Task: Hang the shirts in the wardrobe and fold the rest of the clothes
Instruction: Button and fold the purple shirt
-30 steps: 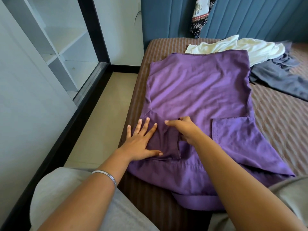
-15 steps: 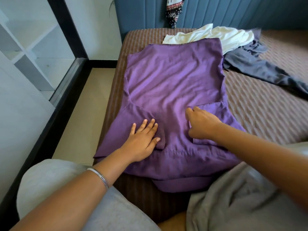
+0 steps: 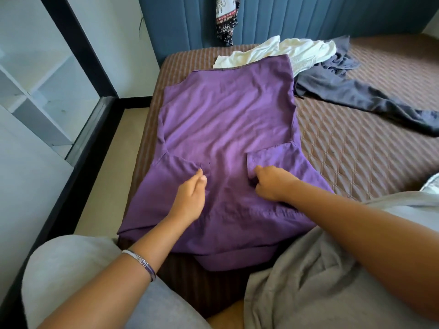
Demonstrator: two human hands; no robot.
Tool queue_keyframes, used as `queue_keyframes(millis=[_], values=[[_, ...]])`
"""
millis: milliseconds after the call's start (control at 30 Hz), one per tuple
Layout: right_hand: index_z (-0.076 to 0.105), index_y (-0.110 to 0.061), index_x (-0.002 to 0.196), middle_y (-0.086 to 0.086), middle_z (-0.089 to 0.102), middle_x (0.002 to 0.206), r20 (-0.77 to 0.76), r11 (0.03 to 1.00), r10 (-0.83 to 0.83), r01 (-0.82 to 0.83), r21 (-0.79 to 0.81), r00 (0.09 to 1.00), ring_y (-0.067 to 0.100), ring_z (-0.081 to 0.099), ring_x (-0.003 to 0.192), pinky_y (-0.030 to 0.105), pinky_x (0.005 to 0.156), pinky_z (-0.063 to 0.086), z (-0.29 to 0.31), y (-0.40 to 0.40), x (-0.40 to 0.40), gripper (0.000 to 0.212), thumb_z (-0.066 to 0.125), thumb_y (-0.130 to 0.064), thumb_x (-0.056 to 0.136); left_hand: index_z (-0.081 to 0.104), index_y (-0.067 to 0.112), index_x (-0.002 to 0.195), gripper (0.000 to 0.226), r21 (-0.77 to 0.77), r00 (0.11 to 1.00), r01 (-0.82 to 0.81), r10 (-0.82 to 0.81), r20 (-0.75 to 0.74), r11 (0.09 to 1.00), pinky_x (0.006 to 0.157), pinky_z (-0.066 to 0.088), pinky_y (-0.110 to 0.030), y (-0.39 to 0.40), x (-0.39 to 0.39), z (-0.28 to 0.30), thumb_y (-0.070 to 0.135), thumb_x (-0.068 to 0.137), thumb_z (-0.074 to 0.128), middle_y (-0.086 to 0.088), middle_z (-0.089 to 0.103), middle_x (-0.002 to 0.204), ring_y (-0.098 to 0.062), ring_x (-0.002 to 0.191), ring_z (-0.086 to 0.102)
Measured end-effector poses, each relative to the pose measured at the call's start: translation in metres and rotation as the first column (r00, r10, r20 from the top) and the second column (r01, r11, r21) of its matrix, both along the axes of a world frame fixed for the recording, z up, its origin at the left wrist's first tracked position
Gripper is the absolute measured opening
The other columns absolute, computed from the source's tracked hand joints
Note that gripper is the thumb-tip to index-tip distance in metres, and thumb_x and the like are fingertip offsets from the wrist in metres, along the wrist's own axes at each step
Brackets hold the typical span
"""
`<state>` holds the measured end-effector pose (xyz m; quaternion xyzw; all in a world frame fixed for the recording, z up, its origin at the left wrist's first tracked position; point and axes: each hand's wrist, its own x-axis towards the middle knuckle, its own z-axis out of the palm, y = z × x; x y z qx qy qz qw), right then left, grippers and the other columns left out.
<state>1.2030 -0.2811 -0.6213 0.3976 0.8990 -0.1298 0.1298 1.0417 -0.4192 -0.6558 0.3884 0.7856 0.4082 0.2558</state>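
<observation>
A purple shirt (image 3: 225, 119) lies spread flat on the brown quilted bed (image 3: 380, 157), both sleeves folded inward over its body. My left hand (image 3: 190, 200) sits on the folded left sleeve, its fingertips and thumb brought together at the sleeve's inner edge, pinching the cloth. My right hand (image 3: 273, 184) is curled over the inner edge of the folded right sleeve and grips it. The shirt's near end hangs over the bed edge between my knees.
A white garment (image 3: 299, 51) and a dark grey garment (image 3: 356, 96) lie crumpled beyond the shirt. A patterned cloth (image 3: 225, 20) hangs on the blue headboard. The white wardrobe shelves (image 3: 35, 91) stand at left, past a narrow strip of floor (image 3: 111, 162).
My left hand went from lying flat on the left sleeve to pinching its edge. My right hand moved right, from the shirt's middle to the right sleeve's edge.
</observation>
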Motion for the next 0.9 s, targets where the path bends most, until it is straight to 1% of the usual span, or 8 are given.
queue_keyframes(millis=[100, 233, 333, 433, 567, 667, 833, 900], values=[[0.047, -0.003, 0.123, 0.02, 0.056, 0.125, -0.041, 0.999, 0.031, -0.033, -0.038, 0.999, 0.036, 0.053, 0.113, 0.031, 0.08, 0.038, 0.014, -0.005, 0.002, 0.036, 0.048, -0.016, 0.089, 0.038, 0.007, 0.146, 0.043, 0.107, 0.999, 0.044, -0.045, 0.008, 0.993, 0.11, 0.024, -0.016, 0.004, 0.006, 0.011, 0.02, 0.104, 0.038, -0.001, 0.041, 0.148, -0.009, 0.138, 0.034], [0.038, -0.003, 0.12, 0.021, 0.051, 0.127, -0.008, 0.978, 0.124, -0.123, -0.166, 0.992, 0.035, 0.054, 0.112, 0.032, 0.08, 0.042, 0.012, -0.032, 0.008, 0.048, 0.061, -0.022, 0.083, -0.003, 0.011, 0.154, 0.079, -0.37, 0.842, 0.414, -0.505, -0.192, 0.832, 0.12, -0.01, -0.037, -0.003, 0.02, -0.012, 0.056, 0.099, 0.032, -0.002, -0.012, 0.161, -0.017, 0.148, -0.015], [0.006, -0.006, 0.148, 0.018, 0.026, 0.146, 0.168, 0.967, 0.23, -0.206, -0.15, 0.959, 0.039, 0.038, 0.13, 0.04, 0.101, 0.04, 0.009, -0.05, 0.017, 0.112, 0.075, -0.048, 0.072, -0.025, 0.015, 0.149, 0.129, -0.47, 0.731, 0.5, -0.646, -0.221, 0.727, 0.117, -0.017, -0.04, -0.021, 0.022, -0.011, 0.096, 0.061, 0.024, 0.002, -0.034, 0.153, -0.015, 0.141, -0.033], [-0.027, -0.017, 0.147, 0.016, -0.013, 0.159, 0.369, 0.967, 0.237, -0.181, -0.18, 0.899, 0.041, 0.006, 0.146, 0.056, 0.114, 0.022, 0.004, -0.064, 0.027, 0.143, 0.081, -0.056, 0.062, -0.039, 0.017, 0.141, 0.146, -0.63, 0.578, 0.508, -0.774, -0.257, 0.588, 0.115, -0.021, -0.046, -0.044, 0.018, -0.003, 0.091, 0.054, 0.051, -0.002, -0.048, 0.146, -0.02, 0.135, -0.043], [-0.035, -0.016, 0.143, 0.022, -0.029, 0.153, 0.505, 0.983, 0.18, -0.176, -0.058, 0.844, 0.049, -0.005, 0.144, 0.066, 0.109, 0.016, -0.017, -0.084, 0.032, 0.139, 0.079, -0.046, 0.069, -0.042, 0.012, 0.138, 0.137, -0.807, 0.403, 0.367, -0.861, -0.31, 0.463, 0.114, -0.014, -0.06, -0.065, 0.014, -0.002, 0.05, 0.065, 0.067, -0.009, -0.05, 0.144, -0.028, 0.134, -0.043], [-0.03, -0.011, 0.145, 0.03, -0.025, 0.151, 0.512, 0.978, 0.162, -0.206, 0.029, 0.844, 0.057, 0.002, 0.14, 0.068, 0.106, 0.021, -0.025, -0.092, 0.03, 0.138, 0.08, -0.046, 0.069, -0.04, 0.009, 0.135, 0.127, -0.834, 0.402, 0.26, -0.84, -0.364, 0.486, 0.113, -0.009, -0.063, -0.069, 0.025, -0.004, 0.032, 0.068, 0.065, -0.011, -0.045, 0.147, -0.031, 0.138, -0.038], [-0.01, -0.01, 0.152, 0.035, -0.009, 0.153, 0.469, 0.967, 0.167, -0.237, 0.094, 0.867, 0.064, 0.017, 0.133, 0.069, 0.1, 0.03, -0.026, -0.088, 0.022, 0.063, 0.029, -0.004, 0.102, -0.025, 0.007, 0.147, 0.105, -0.81, 0.399, 0.206, -0.803, -0.443, 0.549, 0.118, 0.01, -0.056, -0.06, 0.031, -0.003, 0.006, 0.083, 0.059, -0.01, -0.027, 0.158, -0.03, 0.147, -0.017], [-0.003, -0.007, 0.152, 0.041, 0.001, 0.151, 0.485, 0.933, 0.234, -0.335, 0.132, 0.842, 0.066, 0.029, 0.126, 0.068, 0.094, 0.036, -0.031, -0.082, 0.02, 0.056, 0.017, 0.004, 0.101, -0.021, 0.007, 0.149, 0.091, -0.788, 0.359, 0.227, -0.801, -0.479, 0.572, 0.117, 0.021, -0.052, -0.055, 0.025, -0.001, -0.002, 0.091, 0.048, -0.009, -0.017, 0.161, -0.028, 0.149, -0.006]])
